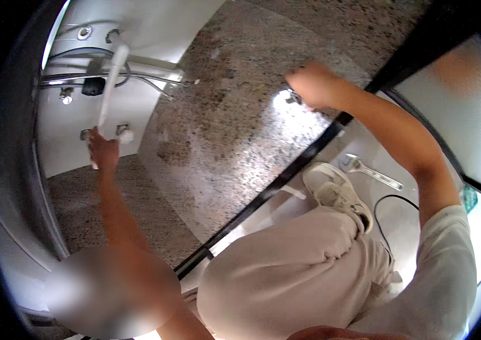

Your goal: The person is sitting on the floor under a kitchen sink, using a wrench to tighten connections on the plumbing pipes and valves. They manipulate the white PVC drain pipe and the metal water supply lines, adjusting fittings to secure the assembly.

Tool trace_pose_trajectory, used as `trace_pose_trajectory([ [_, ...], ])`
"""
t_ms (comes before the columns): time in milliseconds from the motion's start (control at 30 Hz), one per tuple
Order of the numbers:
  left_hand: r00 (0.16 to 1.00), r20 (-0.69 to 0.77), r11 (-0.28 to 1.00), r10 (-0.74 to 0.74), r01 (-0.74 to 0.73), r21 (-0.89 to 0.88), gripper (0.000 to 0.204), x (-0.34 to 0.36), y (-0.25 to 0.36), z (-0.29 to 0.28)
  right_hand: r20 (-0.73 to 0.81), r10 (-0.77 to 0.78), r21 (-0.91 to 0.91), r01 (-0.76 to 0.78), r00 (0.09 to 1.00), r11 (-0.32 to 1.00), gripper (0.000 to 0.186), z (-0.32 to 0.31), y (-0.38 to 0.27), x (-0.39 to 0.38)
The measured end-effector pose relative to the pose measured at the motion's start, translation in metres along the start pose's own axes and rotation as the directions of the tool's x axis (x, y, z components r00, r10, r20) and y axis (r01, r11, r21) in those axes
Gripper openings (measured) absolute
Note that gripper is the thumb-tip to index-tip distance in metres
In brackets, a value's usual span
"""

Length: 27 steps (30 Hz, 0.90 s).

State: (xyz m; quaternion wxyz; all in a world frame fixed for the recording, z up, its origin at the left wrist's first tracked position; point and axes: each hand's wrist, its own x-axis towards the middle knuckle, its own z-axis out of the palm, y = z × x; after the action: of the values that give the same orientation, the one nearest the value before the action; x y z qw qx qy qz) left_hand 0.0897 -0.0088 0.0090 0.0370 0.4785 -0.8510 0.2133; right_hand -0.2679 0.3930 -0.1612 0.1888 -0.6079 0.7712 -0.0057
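Note:
My left hand [103, 150] is closed around the lower end of a white plastic pipe [111, 85]. The pipe slants up from it to an elbow near the top of the pale back wall. Away to the right, my right hand [314, 85] is closed over the speckled stone-look panel [218, 113]. A small dark, shiny thing shows at its fingers, beside a bright patch of light. Glare and the fingers hide what that thing is.
Thin hoses [155, 79], a black fitting [93, 86] and a shutoff valve [66, 95] are near the pipe. A black-edged frame [274, 184] crosses between me and the panel. An adjustable wrench [374, 171] lies by my shoe [334, 190], with a black cable [378, 212] nearby.

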Motion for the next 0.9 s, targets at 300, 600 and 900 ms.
trace_pose_trajectory([
  [300, 0.965, -0.232, 0.905, 0.120, -0.203, -0.374, 0.052, 0.025, -0.039, -0.020, -0.269, 0.005, 0.720, 0.197, 0.963, 0.665, 0.028, -0.018, -0.010, 0.046],
  [600, 0.785, -0.536, 0.750, 0.309, -0.548, -0.369, 0.051, 0.073, 0.166, -0.096, -0.663, 0.136, 0.748, 0.649, 0.736, 0.139, 0.025, -0.155, -0.068, 0.180],
  [900, 0.908, -0.193, 0.867, 0.372, -0.265, 0.423, 0.034, 0.135, 0.137, -0.119, -0.594, 0.253, 0.756, 0.637, 0.764, -0.150, 0.035, -0.225, -0.160, 0.278],
])
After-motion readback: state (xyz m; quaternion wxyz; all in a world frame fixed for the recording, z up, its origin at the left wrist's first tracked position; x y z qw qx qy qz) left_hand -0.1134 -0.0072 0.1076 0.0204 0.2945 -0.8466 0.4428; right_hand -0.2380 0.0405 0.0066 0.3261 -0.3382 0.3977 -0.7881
